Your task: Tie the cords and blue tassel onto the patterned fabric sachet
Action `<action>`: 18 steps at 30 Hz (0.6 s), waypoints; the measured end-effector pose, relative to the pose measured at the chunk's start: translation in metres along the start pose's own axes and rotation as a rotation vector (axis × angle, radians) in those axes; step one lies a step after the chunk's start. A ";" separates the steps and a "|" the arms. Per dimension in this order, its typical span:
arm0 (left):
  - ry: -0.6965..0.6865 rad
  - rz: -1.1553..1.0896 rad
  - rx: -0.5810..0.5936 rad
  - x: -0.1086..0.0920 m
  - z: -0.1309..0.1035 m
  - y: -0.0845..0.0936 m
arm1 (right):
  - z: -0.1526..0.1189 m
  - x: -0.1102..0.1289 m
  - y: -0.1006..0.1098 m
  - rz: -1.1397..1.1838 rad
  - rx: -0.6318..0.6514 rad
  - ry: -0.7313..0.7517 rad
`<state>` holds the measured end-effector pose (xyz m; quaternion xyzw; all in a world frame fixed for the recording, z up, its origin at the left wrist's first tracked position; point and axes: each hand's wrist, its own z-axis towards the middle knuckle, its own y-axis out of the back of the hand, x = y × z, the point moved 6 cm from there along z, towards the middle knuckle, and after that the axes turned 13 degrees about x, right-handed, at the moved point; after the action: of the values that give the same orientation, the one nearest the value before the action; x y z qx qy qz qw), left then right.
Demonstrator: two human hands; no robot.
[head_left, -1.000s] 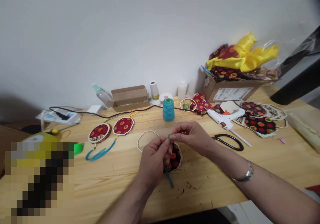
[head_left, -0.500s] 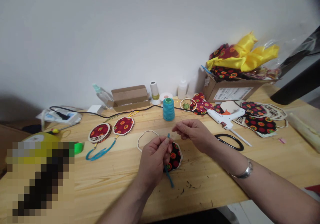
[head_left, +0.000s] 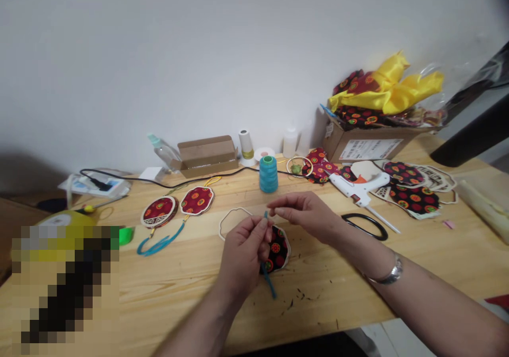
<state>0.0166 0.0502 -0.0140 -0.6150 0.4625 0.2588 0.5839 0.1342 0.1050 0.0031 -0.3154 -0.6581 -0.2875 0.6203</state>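
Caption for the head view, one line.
Bare left hand pinches teal cord, bare right hand close by, behind them a teal thread cone.

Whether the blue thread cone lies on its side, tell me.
No, the blue thread cone stands upright on the wooden table.

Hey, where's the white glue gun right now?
In the head view, the white glue gun lies on the table to the right of the right hand, just beyond the black scissor handle and beside the patterned fabric pieces.
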 end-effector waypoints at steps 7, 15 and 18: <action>-0.043 -0.070 -0.012 -0.006 0.001 0.001 | -0.002 0.003 -0.030 -0.119 0.403 -0.002; -0.029 -0.071 -0.040 -0.005 0.000 0.001 | -0.003 -0.009 -0.022 -0.295 0.315 -0.154; -0.031 -0.065 -0.035 -0.005 0.000 0.001 | -0.004 -0.008 -0.023 -0.326 0.340 -0.163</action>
<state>0.0140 0.0519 -0.0100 -0.6357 0.4285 0.2572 0.5883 0.1190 0.0870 -0.0041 -0.1184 -0.7871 -0.2426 0.5546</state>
